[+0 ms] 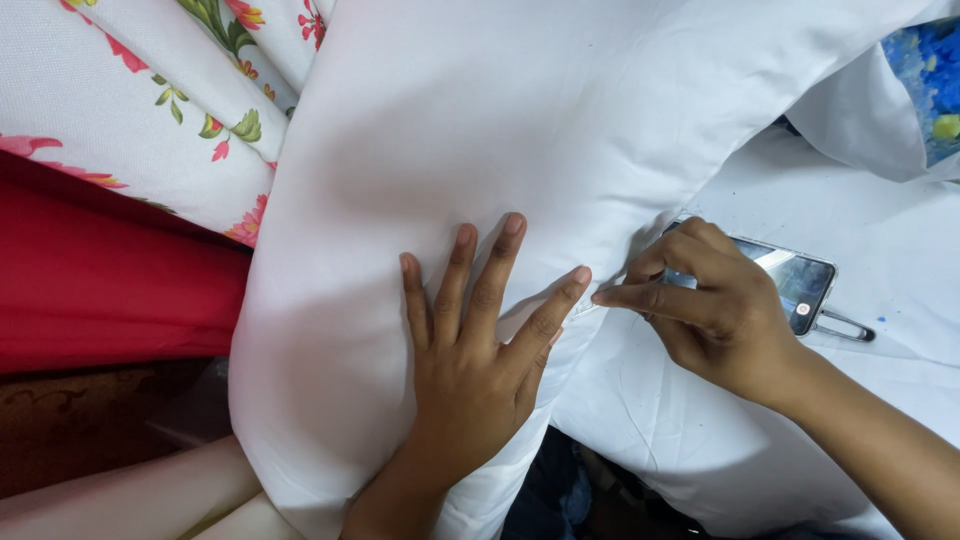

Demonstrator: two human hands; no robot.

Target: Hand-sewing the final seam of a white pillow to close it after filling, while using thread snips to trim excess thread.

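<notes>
Across most of the view lies a big white pillow (470,130), stuffed and puffy, its long axis running from lower left up to upper right, with its open or seamed edge along the right side where both hands meet. Under and right of it, a white sheet (880,250) with small blue specks covers the surface. Upper left sits floral fabric (150,110), white with pink flowers and green leaves, and below that a red cloth (100,280), then a brown patterned patch (80,420) and something cream-coloured (130,500) at the bottom left corner. Top right corner shows a blue printed cloth (930,70).

Left hand (475,350): flat on the pillow, fingers spread, palm pressing down, holding nothing, index tip right at the edge seam. Right hand (715,310): fingers pinched together on the pillow's edge (looks like a zip pull or the cover hem, too small to tell which), thumb and forefinger tips pointing left toward the left index finger, nearly touching it. So the pinch point lies between the two hands, just right of the left hand, and the right hand is the one actually on it.

Behind the right hand a phone (805,285) lies on the sheet, screen up, partly hidden by the knuckles, with a small clip or stand (848,325) sticking out beside it
</notes>
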